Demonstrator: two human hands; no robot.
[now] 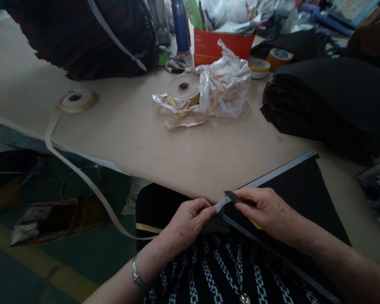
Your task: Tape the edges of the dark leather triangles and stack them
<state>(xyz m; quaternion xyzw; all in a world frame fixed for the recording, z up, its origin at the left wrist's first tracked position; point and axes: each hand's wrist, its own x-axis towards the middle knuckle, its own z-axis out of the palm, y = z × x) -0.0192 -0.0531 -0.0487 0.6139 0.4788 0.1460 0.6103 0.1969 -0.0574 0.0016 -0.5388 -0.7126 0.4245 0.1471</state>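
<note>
At the table's point(177, 169) near edge, the end of a pale tape point(219, 204) is pinched in the closed left hand point(190, 219). A black panel's point(297, 198) corner is gripped between the thumb and fingers of the right hand point(262, 209), seemingly so both are lined up. The tape's length sags leftward, then climbs to its roll point(76, 100) near the left edge. A plastic bag point(231, 84) lies beyond.

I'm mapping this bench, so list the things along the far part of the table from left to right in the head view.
Flat pale tape roll → tape spool with loose strip ends → small yellow-rimmed roll → brown packing-tape roll → stack of black fabric.
</note>
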